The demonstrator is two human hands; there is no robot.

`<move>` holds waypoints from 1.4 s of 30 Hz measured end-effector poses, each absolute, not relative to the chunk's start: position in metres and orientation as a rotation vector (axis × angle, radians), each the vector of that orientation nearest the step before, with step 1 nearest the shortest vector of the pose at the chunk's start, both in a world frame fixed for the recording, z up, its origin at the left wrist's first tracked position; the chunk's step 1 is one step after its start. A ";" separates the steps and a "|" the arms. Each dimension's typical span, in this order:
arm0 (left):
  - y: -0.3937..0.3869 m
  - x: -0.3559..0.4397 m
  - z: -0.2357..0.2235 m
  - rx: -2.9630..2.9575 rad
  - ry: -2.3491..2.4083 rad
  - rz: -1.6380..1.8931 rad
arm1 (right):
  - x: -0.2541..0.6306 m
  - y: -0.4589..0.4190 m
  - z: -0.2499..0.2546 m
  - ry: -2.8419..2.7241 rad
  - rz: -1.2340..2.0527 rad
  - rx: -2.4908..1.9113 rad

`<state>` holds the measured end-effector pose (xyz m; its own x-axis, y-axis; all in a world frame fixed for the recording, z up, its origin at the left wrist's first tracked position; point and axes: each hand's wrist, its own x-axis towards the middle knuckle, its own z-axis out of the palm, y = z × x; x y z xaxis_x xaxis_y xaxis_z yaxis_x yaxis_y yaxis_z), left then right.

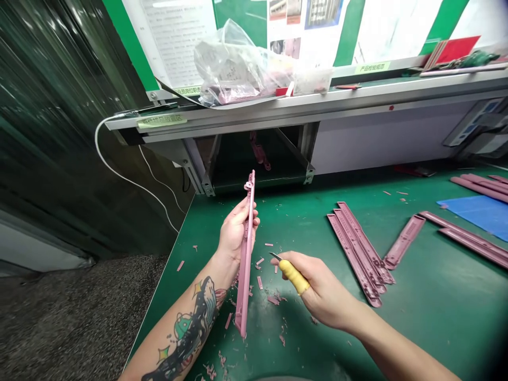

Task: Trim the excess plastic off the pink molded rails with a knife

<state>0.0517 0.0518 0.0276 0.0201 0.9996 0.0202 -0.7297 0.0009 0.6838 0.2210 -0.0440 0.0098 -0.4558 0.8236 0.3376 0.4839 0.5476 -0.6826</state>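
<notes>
My left hand [234, 227] is closed around a long, narrow pink plastic strip [245, 270], held on edge above the table. A small round lug sticks out near the strip's far end. To its right, my right hand [317, 288] grips a small knife [293, 276] with a yellow wrapped handle. The short blade points left toward the strip, apart from it. Pink shavings and small offcuts [260, 282] lie scattered on the green table beneath both hands.
Several pink strips [353, 254] lie right of my right hand, with a shorter pink piece [405, 241] beside them. More strips lie near a blue sheet [476, 214]. Behind, a dark conveyor [238, 164] carries pink parts under a metal shelf [246, 114] bearing a plastic bag [238, 69].
</notes>
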 end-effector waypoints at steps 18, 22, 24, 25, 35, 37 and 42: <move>-0.057 0.070 0.008 0.692 0.714 1.370 | 0.194 -0.032 0.050 -1.768 0.464 -1.034; -0.059 0.070 0.008 0.689 0.741 1.382 | 0.191 -0.034 0.048 -1.752 0.454 -1.031; -0.059 0.070 0.007 0.694 0.750 1.375 | 0.190 -0.034 0.047 -1.751 0.435 -1.049; -0.059 0.070 0.007 0.698 0.754 1.370 | 0.190 -0.034 0.047 -1.749 0.415 -1.061; -0.062 0.070 0.005 0.696 0.790 1.368 | 0.196 -0.034 0.043 -1.798 0.095 -1.151; -0.062 0.071 0.006 0.694 0.789 1.376 | 0.196 -0.033 0.044 -1.803 0.053 -1.182; -0.062 0.067 0.005 0.692 0.784 1.344 | 0.198 -0.035 0.046 -1.881 0.017 -1.200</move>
<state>0.0671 -0.0624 0.0049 0.0553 0.9940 -0.0939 -0.5704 0.1087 0.8142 0.1979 -0.0354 0.0457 -0.1469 0.7378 0.6588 0.7256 0.5331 -0.4352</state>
